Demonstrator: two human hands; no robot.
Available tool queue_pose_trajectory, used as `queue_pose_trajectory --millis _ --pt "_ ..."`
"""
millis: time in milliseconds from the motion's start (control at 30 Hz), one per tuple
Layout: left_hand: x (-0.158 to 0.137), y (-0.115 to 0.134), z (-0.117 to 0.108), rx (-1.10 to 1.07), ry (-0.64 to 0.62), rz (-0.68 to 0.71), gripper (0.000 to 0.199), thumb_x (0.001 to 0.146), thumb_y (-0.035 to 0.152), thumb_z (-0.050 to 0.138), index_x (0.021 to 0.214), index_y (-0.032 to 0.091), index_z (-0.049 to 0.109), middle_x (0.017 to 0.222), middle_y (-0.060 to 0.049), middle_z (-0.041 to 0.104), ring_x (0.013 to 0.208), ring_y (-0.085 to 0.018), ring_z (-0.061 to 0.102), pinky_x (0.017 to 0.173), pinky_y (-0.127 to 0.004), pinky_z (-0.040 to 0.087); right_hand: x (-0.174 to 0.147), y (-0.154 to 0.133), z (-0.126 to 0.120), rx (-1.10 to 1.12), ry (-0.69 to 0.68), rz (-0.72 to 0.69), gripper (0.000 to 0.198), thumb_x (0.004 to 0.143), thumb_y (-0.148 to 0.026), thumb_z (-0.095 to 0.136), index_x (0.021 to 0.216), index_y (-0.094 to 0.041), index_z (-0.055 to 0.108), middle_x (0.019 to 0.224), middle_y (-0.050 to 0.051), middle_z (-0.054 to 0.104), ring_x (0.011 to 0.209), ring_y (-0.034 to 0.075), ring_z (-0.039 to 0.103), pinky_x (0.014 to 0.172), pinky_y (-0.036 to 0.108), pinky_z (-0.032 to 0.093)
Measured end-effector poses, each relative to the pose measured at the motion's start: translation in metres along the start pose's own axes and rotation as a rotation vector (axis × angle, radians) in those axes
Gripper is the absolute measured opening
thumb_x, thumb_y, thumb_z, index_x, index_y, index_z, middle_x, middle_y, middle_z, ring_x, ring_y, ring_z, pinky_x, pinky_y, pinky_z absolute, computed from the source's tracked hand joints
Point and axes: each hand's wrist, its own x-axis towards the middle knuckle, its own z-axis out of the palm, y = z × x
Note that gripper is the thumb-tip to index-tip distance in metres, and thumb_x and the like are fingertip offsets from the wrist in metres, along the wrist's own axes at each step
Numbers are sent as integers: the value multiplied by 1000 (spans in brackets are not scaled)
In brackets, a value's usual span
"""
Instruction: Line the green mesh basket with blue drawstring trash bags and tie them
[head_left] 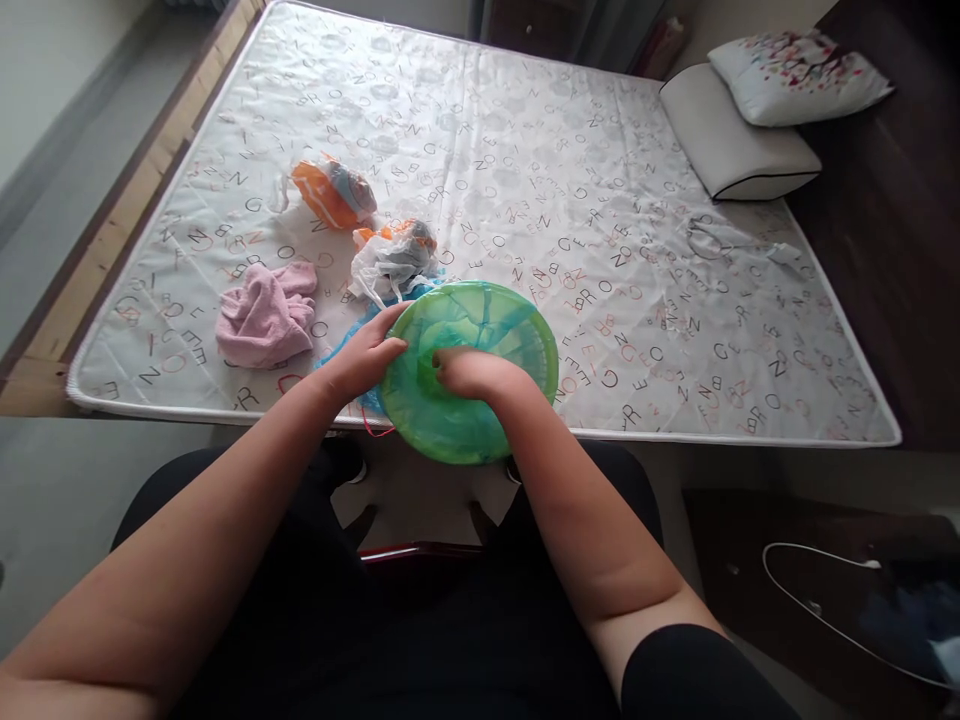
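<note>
A round green plastic bin [546, 375] is tipped so that its mouth faces me at the mattress's front edge. Thin, see-through green plastic, like a bag liner [480, 312], covers its inside and rim. My left hand [367, 352] grips the bin's left rim, thumb on the near side. Inside the mouth is my right hand [469, 373], its fingers curled down against the liner; whether they pinch something is hidden. Blue plastic [341, 340] and a red string [373, 425] show behind and below the bin's left side.
On the lettered mattress [525, 150] lie a pink cloth [266, 315], an orange-and-white plastic packet [334, 192] and a crumpled white-and-orange bag [397, 258]. Pillows [739, 135] rest at the far right, near a pale cable [709, 240]. A white cord [817, 610] lies on brown furniture lower right.
</note>
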Motion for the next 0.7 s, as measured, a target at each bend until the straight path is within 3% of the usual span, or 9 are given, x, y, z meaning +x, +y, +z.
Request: queue_pose_trajectory --millis 100,200,267,333,400,500,567,700 --pt "2 -3 0 -33 6 -18 79 84 54 64 152 15 62 151 -15 69 140 -43 61 122 -54 49 -5 -4 -4 -70 36 17 45 106 -25 49 147 -19 67 142 16 73 120 32 72 103 42 56" --pt "2 -5 1 -51 23 -40 79 81 49 64 152 13 61 150 -15 68 140 -42 61 123 -53 48 -3 2 -1 -91 155 152 66 107 -25 50 171 -19 39 173 19 46 149 37 56 117 45 50" --pt "3 -6 3 -69 49 -66 78 79 46 63 150 14 62 148 -15 69 138 -41 62 121 -51 49 -5 3 -1 -94 192 170 75 108 -28 51 177 -17 25 178 22 37 154 40 51 120 48 47" --pt "4 -7 4 -89 71 -99 76 78 43 61 148 15 63 144 -15 72 133 -40 65 116 -51 53 -12 1 -6 -60 164 102 72 108 -34 52 175 -17 30 168 22 52 145 39 60 117 47 50" --pt "5 -6 3 -94 93 -134 75 76 41 58 146 14 63 137 -14 73 126 -39 67 110 -51 56 -21 -3 -13 -30 157 20 60 109 -37 50 166 -17 47 153 19 67 135 36 67 112 43 53" --pt "5 -3 3 -79 115 -164 76 75 39 55 145 11 63 132 -14 75 122 -38 68 106 -50 58 -26 -4 -19 -17 202 0 48 108 -29 45 151 -17 62 146 17 72 133 35 68 110 42 53" --pt "5 -1 3 -75 115 -160 75 74 39 54 144 11 64 131 -14 75 122 -38 67 106 -50 57 -22 2 -16 -8 219 25 53 106 -24 44 157 -17 58 152 18 68 136 34 66 113 42 52" --pt "5 1 4 -83 116 -155 75 73 39 54 142 11 66 134 -14 75 122 -38 67 108 -51 57 -7 15 -4 -89 360 82 74 105 -26 51 175 -17 29 177 21 39 156 39 49 122 47 48"
